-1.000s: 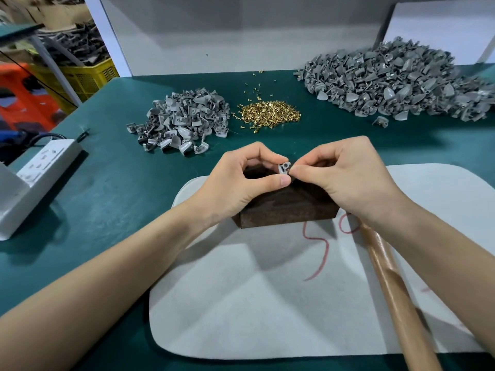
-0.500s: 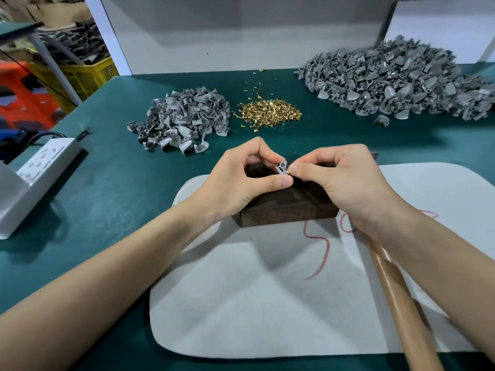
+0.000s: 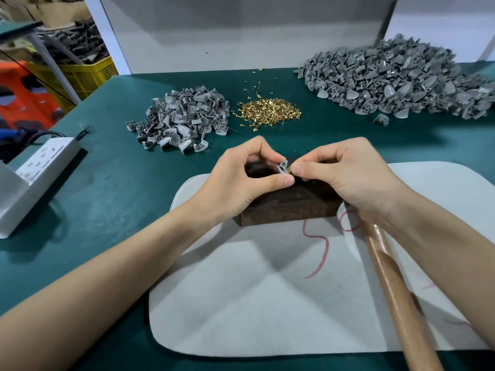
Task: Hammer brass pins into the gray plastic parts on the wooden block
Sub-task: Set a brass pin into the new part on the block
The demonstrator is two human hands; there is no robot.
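Frame centre: the left hand (image 3: 241, 183) has its grip pinched on a gray plastic part (image 3: 282, 167) above the wooden block (image 3: 289, 207), probably steadying it while the right hand (image 3: 348, 178) pinches what looks like a brass pin (image 3: 291, 170) against it.

left forearm (image 3: 107, 285) at 7 o'clock, right forearm (image 3: 442, 245) at 4 o'clock, both bare to frame edge; left grip (image 3: 235, 183) and right grip (image 3: 345, 178) bare, nails short.

Gray wall (image 3: 241, 30) behind green table (image 3: 107, 183) (yellow crate (image 3: 88, 73) left)
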